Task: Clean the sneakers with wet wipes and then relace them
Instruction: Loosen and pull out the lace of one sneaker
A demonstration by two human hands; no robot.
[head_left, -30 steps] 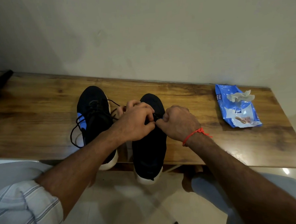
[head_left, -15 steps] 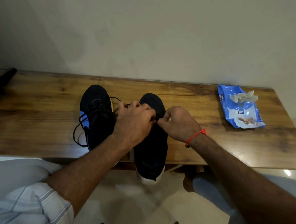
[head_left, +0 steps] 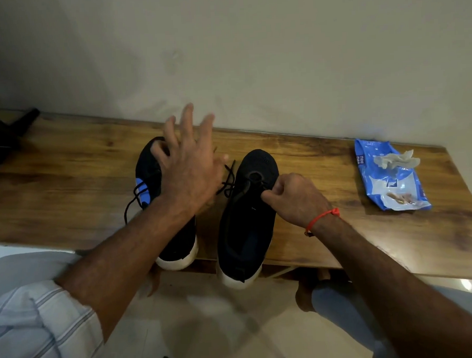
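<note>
Right now I see 2 black sneakers standing side by side on the wooden bench (head_left: 65, 171), toes to the wall. My right hand (head_left: 296, 200) has its fingers (head_left: 270, 196) curled, pinching the lace (head_left: 229, 179) at the top of the right sneaker (head_left: 248, 219). My left hand (head_left: 190, 170) hangs over the left sneaker (head_left: 152, 166) with fingers spread wide, holding nothing. The wipes pack (head_left: 388, 181) lies well apart at the right. I judge the risk is slack: with only 1 hand on the lace, any crossing could loosen, and the loose left-side ends could snag under that sweeping hand.
</note>
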